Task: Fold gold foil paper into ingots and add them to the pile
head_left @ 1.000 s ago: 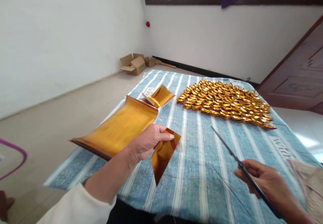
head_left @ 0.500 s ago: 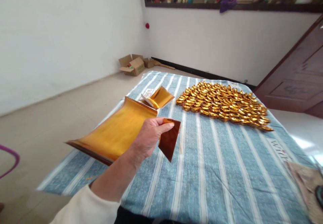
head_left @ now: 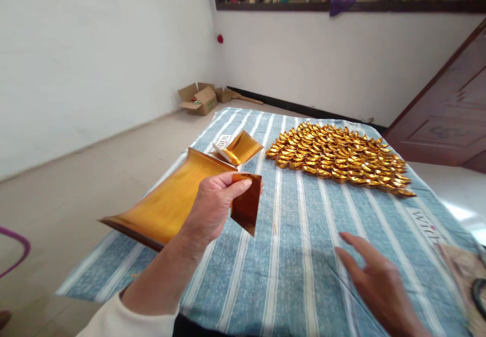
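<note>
My left hand (head_left: 214, 203) pinches a folded piece of gold foil paper (head_left: 246, 205) between thumb and fingers, above the striped cloth. Its lower end comes to a slanted point. Over the right part of the cloth hovers my right hand (head_left: 375, 276), thumb and forefinger apart, nothing between them; its other fingers are partly hidden. A large stack of gold foil sheets (head_left: 163, 200) lies behind my left forearm, its edges curling up. Just beyond it rests a smaller curled gold foil sheet (head_left: 245, 147). Many folded gold paper ingots (head_left: 334, 157) stand in close rows at the far right.
A blue and white striped cloth (head_left: 292, 256) covers the table. At the right edge sits a brown cloth-like piece (head_left: 461, 276) with a dark ring-shaped object (head_left: 479, 294) on it. An open cardboard box (head_left: 199, 99) is on the floor by the wall.
My right hand has come into view from the lower right. My left hand has shifted a little to the left with the folded foil paper still in it.
</note>
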The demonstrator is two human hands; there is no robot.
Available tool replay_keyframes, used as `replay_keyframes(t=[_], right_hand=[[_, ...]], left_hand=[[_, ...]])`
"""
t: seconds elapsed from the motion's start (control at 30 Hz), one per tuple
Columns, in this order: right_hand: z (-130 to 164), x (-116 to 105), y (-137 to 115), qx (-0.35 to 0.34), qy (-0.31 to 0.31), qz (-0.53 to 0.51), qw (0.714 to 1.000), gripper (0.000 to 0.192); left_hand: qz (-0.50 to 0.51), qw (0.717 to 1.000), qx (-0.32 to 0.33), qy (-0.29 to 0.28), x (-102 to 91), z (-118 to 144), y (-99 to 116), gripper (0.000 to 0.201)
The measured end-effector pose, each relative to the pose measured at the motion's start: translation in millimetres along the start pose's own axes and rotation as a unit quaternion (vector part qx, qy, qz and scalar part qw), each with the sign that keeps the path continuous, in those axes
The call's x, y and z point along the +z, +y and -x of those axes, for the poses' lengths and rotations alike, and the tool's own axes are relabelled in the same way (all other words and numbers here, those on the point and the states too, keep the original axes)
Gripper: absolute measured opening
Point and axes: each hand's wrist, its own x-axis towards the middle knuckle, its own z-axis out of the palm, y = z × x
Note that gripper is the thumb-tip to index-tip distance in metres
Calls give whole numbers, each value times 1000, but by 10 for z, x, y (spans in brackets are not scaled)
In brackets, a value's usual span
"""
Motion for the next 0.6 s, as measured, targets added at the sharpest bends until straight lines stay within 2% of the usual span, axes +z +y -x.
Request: replay_keyframes(t=[0.07, 0.13, 0.2, 0.27, 0.3, 0.33, 0.4, 0.47, 0.5, 0.53, 0.6], right_hand=[[3, 521, -349, -59, -3, 10, 998, 37], [-22, 913, -755, -103, 2, 8, 995, 37], [-54, 1127, -1130, -161, -45, -68, 984, 39], [-73, 1204, -1361, -219, -132, -186, 949, 45], [-74, 1215, -1402, -238, -130, -215, 938, 47], [-68, 1219, -1394, -244, -102, -225, 938, 46], [-46, 1219, -1273, -204, -27, -220, 954, 40], [-34, 1198, -1108, -159, -11, -217, 963, 33], [-42, 1170, -1041, -132, -24, -228, 964, 29], [-63, 1127, -993, -108, -69, -255, 958, 25], [-151, 1000, -952, -38, -162, -330, 929, 23]], left_hand=[[-1, 1000, 12, 11, 30, -1, 32, 17], [0, 1000, 24, 14, 60, 2, 76, 18], [0, 999, 45, 24, 80, 12, 135, 17], [2, 996, 75, 40, 84, 30, 213, 16], [4, 994, 94, 46, 81, 40, 257, 14], [7, 992, 114, 49, 74, 48, 301, 13], [17, 988, 148, 47, 59, 50, 375, 11], [22, 985, 168, 41, 59, 24, 407, 10], [24, 984, 170, 38, 71, 2, 400, 11], [27, 985, 168, 35, 93, -25, 378, 11], [42, 988, 143, 25, 170, -81, 290, 11]])
